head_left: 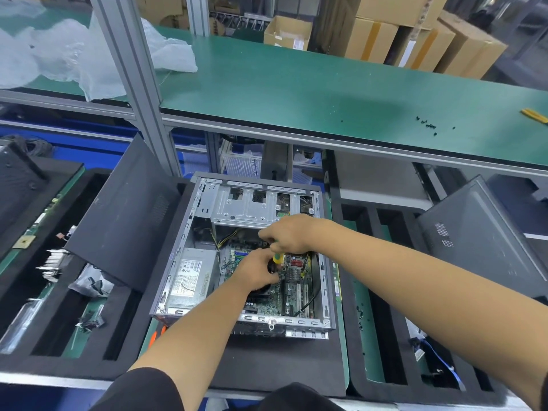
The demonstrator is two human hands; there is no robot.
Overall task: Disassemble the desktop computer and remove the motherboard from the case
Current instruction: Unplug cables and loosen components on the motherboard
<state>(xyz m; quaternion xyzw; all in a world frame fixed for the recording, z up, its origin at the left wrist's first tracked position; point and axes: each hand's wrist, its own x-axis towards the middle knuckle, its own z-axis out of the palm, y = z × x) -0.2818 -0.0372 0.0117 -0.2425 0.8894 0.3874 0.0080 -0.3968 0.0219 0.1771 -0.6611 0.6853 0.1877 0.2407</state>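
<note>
An open grey computer case lies on its side on a black foam mat. Inside it sits the green motherboard, with a silver power supply at its left and a metal drive cage at the far end. My right hand is closed around a screwdriver with a green and yellow handle, held upright over the board. My left hand rests just below it, fingers curled on a black part on the board; what that part is stays hidden.
A removed dark side panel leans at the case's left, another panel stands at the right. Foam trays hold loose parts. Several black screws and a yellow tool lie on the green shelf beyond. Cardboard boxes stand behind.
</note>
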